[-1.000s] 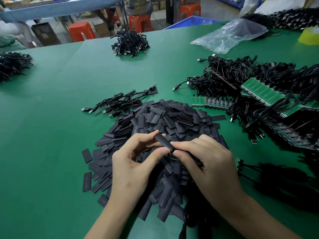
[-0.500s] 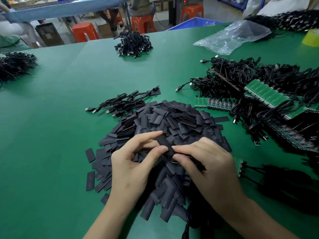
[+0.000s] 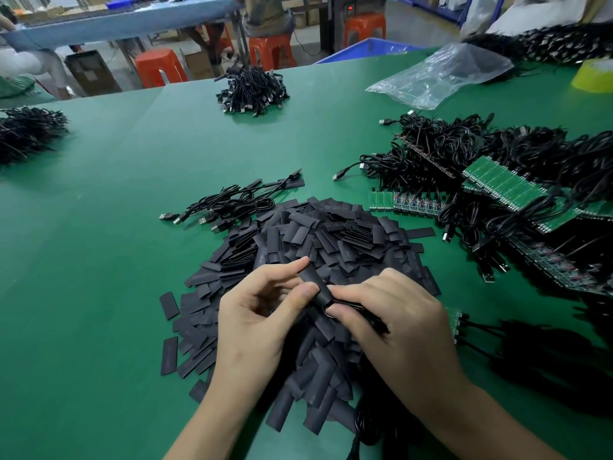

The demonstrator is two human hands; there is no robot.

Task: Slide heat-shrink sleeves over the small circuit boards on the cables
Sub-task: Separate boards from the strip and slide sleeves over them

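Sleeve [image 3: 314,283]: left hand [image 3: 255,315], cable [image 3: 369,319]: right hand [image 3: 396,315]

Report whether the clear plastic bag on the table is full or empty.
Empty, it seems: the clear plastic bag lies slumped and crumpled on the green table, with nothing visible inside.

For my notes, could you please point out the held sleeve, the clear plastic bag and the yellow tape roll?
held sleeve [image 3: 316,281]: head view, mid-tube.
clear plastic bag [image 3: 441,78]: head view, crumpled centre.
yellow tape roll [image 3: 594,76]: head view, outer side.
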